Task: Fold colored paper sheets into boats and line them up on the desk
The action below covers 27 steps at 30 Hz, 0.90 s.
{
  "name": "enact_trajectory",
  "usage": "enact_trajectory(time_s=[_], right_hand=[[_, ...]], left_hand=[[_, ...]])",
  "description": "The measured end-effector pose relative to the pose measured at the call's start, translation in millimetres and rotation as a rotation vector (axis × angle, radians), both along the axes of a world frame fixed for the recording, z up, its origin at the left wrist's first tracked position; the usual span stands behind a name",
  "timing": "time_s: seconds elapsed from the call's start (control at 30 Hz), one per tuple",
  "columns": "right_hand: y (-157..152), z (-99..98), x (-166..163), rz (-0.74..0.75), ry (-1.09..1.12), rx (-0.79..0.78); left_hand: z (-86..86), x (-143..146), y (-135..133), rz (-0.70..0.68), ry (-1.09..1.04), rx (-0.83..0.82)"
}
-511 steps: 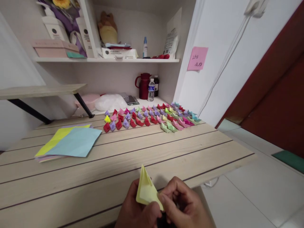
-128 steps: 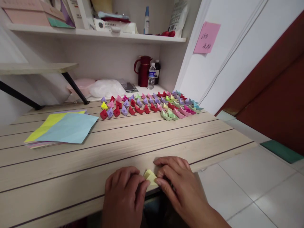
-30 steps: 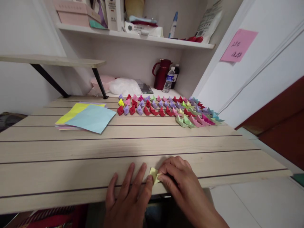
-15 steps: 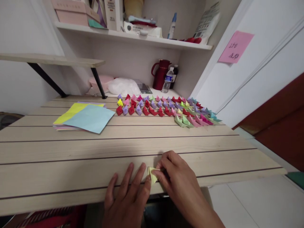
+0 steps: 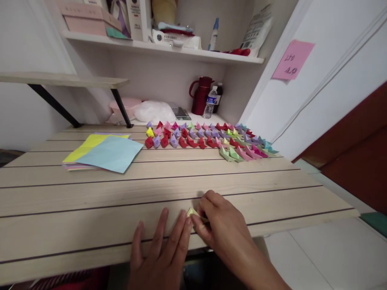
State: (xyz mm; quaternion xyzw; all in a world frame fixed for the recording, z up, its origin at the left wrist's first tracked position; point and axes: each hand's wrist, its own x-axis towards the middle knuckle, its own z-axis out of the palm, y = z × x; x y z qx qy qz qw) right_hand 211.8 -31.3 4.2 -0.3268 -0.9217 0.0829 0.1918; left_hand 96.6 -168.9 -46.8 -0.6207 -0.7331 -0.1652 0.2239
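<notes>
A small pale yellow folded paper (image 5: 191,212) lies near the front edge of the wooden table, mostly covered by fingers. My right hand (image 5: 222,223) pinches it between thumb and bent fingers from the right. My left hand (image 5: 165,245) rests flat with fingers spread, its index fingertip touching the paper's left side. Farther back stand rows of folded paper boats (image 5: 202,142) in red, purple, pink, green and blue. To the left is a stack of square paper sheets, a light blue sheet (image 5: 113,153) on top and a yellow sheet (image 5: 86,149) beneath it.
A red thermos jug (image 5: 202,96) and a water bottle (image 5: 210,104) stand behind the boats, near a white plastic bag (image 5: 155,112). A small raised shelf (image 5: 66,79) on black legs is at back left. A pink note (image 5: 293,59) sticks to the right wall.
My left fingers have moved up against the paper, their tips closer together. Less of the paper shows between my hands. The whole view has shifted slightly.
</notes>
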Motion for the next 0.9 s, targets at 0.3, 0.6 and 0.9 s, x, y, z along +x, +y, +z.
enact_trajectory(time_s=[0.3, 0.6, 0.9], right_hand=[[-2.4, -11.3, 30.0, -0.013, 0.167, 0.116], [-26.2, -27.6, 33.8, 0.277, 0.034, 0.449], [-22.6, -43.3, 42.2, 0.262, 0.119, 0.446]], left_hand=[[9.2, 4.6, 1.4, 0.067, -0.006, -0.057], [0.9, 4.8, 2.3, 0.049, 0.071, -0.042], [-1.8, 1.5, -4.0, 0.004, 0.132, 0.071]])
